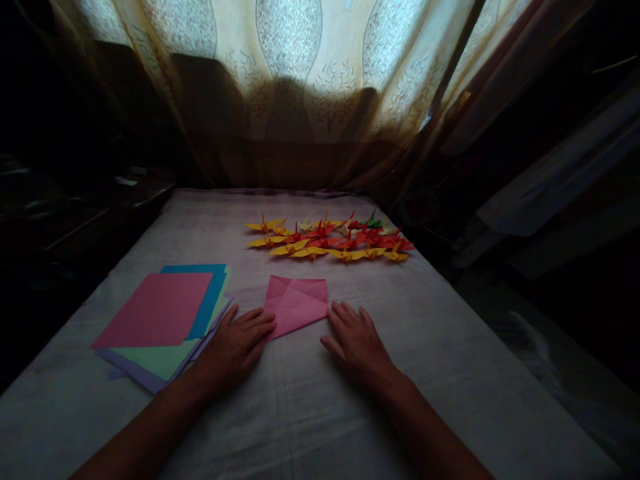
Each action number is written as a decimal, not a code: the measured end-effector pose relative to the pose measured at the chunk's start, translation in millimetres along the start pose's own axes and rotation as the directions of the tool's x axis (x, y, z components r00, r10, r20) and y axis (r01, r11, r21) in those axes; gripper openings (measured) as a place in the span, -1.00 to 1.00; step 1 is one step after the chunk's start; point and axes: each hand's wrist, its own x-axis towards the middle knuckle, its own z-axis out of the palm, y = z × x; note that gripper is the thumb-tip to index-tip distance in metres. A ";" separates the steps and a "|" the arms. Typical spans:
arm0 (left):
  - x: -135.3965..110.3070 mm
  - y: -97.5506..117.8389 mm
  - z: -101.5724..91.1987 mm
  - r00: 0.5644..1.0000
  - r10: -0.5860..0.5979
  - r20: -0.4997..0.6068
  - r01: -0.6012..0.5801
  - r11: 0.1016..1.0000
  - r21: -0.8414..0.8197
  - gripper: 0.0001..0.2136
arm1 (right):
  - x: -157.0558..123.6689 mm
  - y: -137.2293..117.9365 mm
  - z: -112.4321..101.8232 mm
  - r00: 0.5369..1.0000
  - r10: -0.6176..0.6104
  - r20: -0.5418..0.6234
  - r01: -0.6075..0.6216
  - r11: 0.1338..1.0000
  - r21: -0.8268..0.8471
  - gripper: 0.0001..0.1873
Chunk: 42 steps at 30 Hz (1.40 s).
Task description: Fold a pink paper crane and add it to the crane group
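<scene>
A pink sheet of origami paper [299, 301], creased and partly folded, lies flat on the cloth-covered table in front of me. My left hand [239, 340] rests palm down with its fingers stretched out, the fingertips touching the paper's left corner. On the other side my right hand [356, 339] lies flat too, fingertips at the paper's right edge and thumb apart from the fingers. Neither hand grips anything. Just left of my left hand sits a stack of coloured paper [155, 310], pink on top, with blue, pale green and purple sheets showing beneath.
Several folded paper cranes [325, 240] in yellow, red, green and cream stand in rows toward the far right of the table. A pale checked cloth [300, 413] covers the table. Behind it hangs a patterned curtain [290, 120] with light coming through. Both sides are dark.
</scene>
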 end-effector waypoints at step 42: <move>2.9 30.2 -16.6 0.992 0.102 -0.076 -0.087 0.980 0.176 -0.76 | -12.3 -22.9 -0.1 0.949 -0.131 -0.288 0.139 0.990 0.007 -0.80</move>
